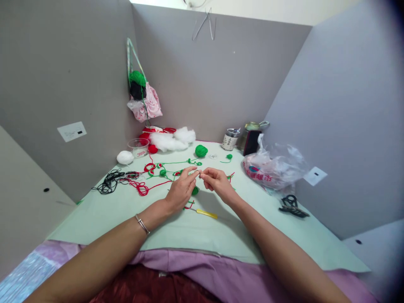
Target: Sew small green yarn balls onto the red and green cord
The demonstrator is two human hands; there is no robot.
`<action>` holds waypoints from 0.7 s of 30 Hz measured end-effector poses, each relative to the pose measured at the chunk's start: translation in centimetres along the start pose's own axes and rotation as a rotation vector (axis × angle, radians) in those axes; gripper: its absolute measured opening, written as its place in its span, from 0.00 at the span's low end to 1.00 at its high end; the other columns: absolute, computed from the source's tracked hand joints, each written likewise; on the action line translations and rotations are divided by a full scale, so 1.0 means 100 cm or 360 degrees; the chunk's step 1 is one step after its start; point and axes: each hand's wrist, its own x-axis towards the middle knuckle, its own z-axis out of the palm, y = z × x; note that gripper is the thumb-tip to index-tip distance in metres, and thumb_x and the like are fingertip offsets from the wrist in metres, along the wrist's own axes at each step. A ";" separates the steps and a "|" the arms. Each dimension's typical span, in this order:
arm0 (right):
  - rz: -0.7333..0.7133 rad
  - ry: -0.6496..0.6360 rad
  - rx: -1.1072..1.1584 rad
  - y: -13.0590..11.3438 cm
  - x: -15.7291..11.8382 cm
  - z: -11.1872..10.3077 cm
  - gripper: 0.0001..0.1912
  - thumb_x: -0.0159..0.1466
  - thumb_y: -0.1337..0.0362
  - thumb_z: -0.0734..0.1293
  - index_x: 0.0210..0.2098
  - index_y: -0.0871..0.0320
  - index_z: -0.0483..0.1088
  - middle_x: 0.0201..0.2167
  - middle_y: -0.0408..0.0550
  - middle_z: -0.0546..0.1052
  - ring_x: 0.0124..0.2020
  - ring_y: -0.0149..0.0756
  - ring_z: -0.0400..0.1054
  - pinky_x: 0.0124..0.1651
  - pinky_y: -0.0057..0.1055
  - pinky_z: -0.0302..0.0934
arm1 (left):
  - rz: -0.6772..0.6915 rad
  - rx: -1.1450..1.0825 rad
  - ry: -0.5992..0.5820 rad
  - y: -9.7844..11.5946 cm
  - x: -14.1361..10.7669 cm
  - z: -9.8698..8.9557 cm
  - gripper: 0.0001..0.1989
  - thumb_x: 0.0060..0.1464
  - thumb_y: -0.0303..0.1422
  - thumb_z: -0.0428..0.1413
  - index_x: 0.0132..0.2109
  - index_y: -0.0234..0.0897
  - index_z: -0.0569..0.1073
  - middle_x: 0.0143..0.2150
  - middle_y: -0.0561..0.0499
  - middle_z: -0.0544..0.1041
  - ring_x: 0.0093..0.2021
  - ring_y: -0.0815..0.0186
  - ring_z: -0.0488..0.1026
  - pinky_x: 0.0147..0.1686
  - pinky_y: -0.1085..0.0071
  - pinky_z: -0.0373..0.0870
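Note:
Above the middle of the table, my left hand (pixel 182 189) and my right hand (pixel 217 182) meet fingertip to fingertip. Both are closed in a pinch on a thin dark strand of yarn (pixel 199 173), of which only a small bit shows between them. Just below my hands lies a crochet hook with a yellow handle (pixel 206 213), beside short red and green yarn ends. A dark green piece (pixel 195 190) sits under my left fingers, partly hidden. To the left, small red and green crocheted pieces (pixel 150 168) lie among loose yarn.
Tangled black yarn (pixel 111 182) and red yarn (pixel 141 188) lie left. Behind are a green yarn ball (pixel 201 151), white stuffing (pixel 167 141), a plastic tub (pixel 139 148) and a white ball (pixel 125 158). A can (pixel 229 140), phone (pixel 251 143), plastic bag (pixel 271 166) and black hair claw (pixel 293 207) stand right.

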 end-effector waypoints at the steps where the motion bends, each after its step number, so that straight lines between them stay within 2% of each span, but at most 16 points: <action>1: 0.0004 -0.0014 0.0000 0.000 0.000 0.000 0.13 0.61 0.54 0.67 0.29 0.58 0.69 0.14 0.37 0.66 0.16 0.25 0.53 0.22 0.26 0.47 | -0.0003 0.0008 -0.0006 0.000 0.000 -0.001 0.20 0.64 0.32 0.44 0.60 0.41 0.70 0.65 0.43 0.63 0.57 0.57 0.68 0.56 0.61 0.67; 4: 0.0006 -0.0065 0.0021 0.001 0.000 0.000 0.13 0.61 0.54 0.67 0.29 0.58 0.69 0.15 0.37 0.66 0.17 0.26 0.53 0.23 0.26 0.47 | -0.0007 0.0019 -0.0029 0.001 0.001 -0.002 0.21 0.64 0.31 0.44 0.60 0.42 0.70 0.66 0.43 0.62 0.59 0.56 0.67 0.57 0.60 0.66; 7: 0.0010 -0.0011 0.0095 0.002 0.000 -0.001 0.13 0.61 0.55 0.67 0.29 0.58 0.69 0.15 0.37 0.65 0.17 0.25 0.52 0.23 0.26 0.46 | -0.0029 0.0037 -0.0033 0.002 0.001 -0.004 0.21 0.63 0.31 0.45 0.60 0.43 0.70 0.67 0.44 0.61 0.54 0.58 0.70 0.54 0.60 0.68; 9: 0.0025 -0.0048 0.0137 0.002 0.000 -0.002 0.13 0.61 0.55 0.68 0.29 0.59 0.69 0.14 0.36 0.64 0.17 0.25 0.52 0.23 0.26 0.45 | -0.0028 0.0056 -0.0050 0.001 0.001 -0.004 0.21 0.64 0.32 0.44 0.60 0.43 0.70 0.67 0.43 0.60 0.52 0.58 0.72 0.53 0.61 0.69; 11: 0.0034 -0.0113 0.0168 0.003 0.001 -0.003 0.13 0.61 0.55 0.68 0.29 0.59 0.68 0.14 0.36 0.64 0.17 0.25 0.51 0.23 0.26 0.44 | -0.0002 0.0086 -0.0070 0.000 0.002 -0.004 0.21 0.64 0.32 0.43 0.60 0.43 0.70 0.68 0.44 0.59 0.54 0.58 0.71 0.54 0.61 0.69; 16: 0.0047 -0.0076 0.0232 0.004 0.000 0.000 0.14 0.59 0.54 0.69 0.28 0.59 0.67 0.13 0.35 0.62 0.17 0.24 0.49 0.22 0.26 0.42 | 0.0007 0.0164 -0.0095 -0.002 0.001 -0.003 0.21 0.64 0.30 0.43 0.60 0.42 0.70 0.68 0.44 0.59 0.54 0.58 0.71 0.54 0.60 0.69; 19: 0.0006 -0.0108 0.0165 0.002 -0.001 0.003 0.14 0.60 0.53 0.68 0.29 0.59 0.68 0.14 0.36 0.63 0.17 0.25 0.51 0.23 0.26 0.45 | 0.0026 0.0139 -0.0102 -0.001 0.002 -0.003 0.20 0.63 0.29 0.43 0.56 0.42 0.73 0.67 0.45 0.61 0.56 0.58 0.70 0.54 0.60 0.70; 21: -0.0056 -0.0006 0.0033 0.000 -0.002 0.005 0.14 0.61 0.54 0.67 0.29 0.59 0.68 0.15 0.37 0.65 0.18 0.26 0.52 0.24 0.26 0.47 | 0.0001 0.0035 -0.0054 0.000 0.004 -0.004 0.18 0.62 0.30 0.45 0.53 0.41 0.75 0.66 0.44 0.63 0.57 0.57 0.69 0.52 0.61 0.71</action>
